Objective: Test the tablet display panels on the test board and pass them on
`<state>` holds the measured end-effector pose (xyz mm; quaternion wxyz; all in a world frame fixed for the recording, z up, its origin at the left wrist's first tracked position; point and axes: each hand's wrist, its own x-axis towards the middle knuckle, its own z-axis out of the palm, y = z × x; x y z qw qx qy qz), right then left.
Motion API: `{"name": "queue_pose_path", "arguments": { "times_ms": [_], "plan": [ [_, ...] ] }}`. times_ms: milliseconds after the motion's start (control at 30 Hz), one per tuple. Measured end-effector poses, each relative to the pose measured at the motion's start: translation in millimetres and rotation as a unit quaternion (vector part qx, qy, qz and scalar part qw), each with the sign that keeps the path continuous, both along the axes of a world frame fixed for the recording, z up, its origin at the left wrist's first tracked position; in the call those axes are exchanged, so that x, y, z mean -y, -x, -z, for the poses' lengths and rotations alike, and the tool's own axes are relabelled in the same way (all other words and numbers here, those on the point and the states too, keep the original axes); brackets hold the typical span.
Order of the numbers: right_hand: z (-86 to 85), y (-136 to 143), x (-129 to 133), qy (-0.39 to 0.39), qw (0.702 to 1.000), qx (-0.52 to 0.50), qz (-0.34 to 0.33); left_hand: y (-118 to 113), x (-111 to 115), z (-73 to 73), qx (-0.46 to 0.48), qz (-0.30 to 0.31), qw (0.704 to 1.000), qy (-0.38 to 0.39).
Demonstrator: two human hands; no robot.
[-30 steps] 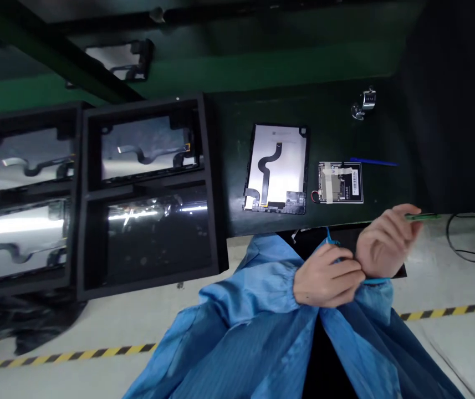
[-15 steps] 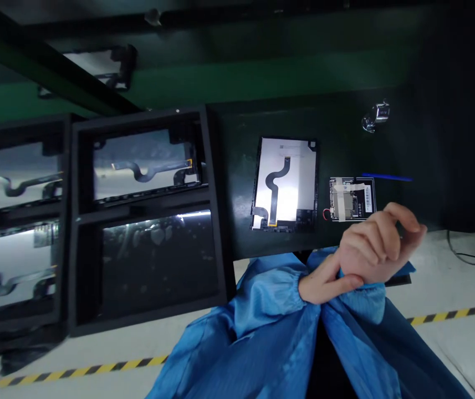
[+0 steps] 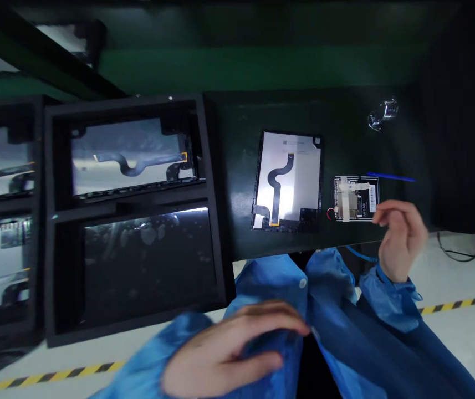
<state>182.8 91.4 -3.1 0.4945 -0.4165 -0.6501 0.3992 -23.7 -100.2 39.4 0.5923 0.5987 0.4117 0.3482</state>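
My right hand (image 3: 403, 235) is at the table's front edge, its bent fingers apart. Its fingertips are at the lower right corner of a small circuit board (image 3: 351, 200) with pale tape strips and a white label; contact is unclear. Over my lap at the bottom, my left hand (image 3: 237, 346) is open, slightly blurred and holds nothing. Left of the board lies a display panel (image 3: 304, 183), pale side up. A dark, curved flex cable (image 3: 276, 188) runs along it. A blue stick (image 3: 391, 177) lies just behind the board.
At left, a black divided tray (image 3: 216, 221) holds panels with flex cables. A dark panel (image 3: 149, 271) lies in its near compartment. A shiny, crumpled clear piece (image 3: 382, 114) is at the back right. A dark upright surface (image 3: 465, 138) bounds the right side.
My hands have come apart from each other at the wrist. The left hand has moved down and left over my lap; the right has reached the board's corner. The view has shifted slightly.
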Motion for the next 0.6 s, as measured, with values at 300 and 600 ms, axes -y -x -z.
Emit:
{"name": "queue_pose_path", "arguments": {
  "times_ms": [300,600],
  "plan": [
    [58.1,12.4,-21.4,0.008,0.986,0.165,-0.037,60.7,-138.6,39.0,-0.562,-0.261,0.780,-0.092],
    [59.5,15.1,-20.7,0.045,0.990,0.127,-0.039,64.8,-157.2,51.2,-0.523,-0.147,0.839,-0.028]
  ]
}}
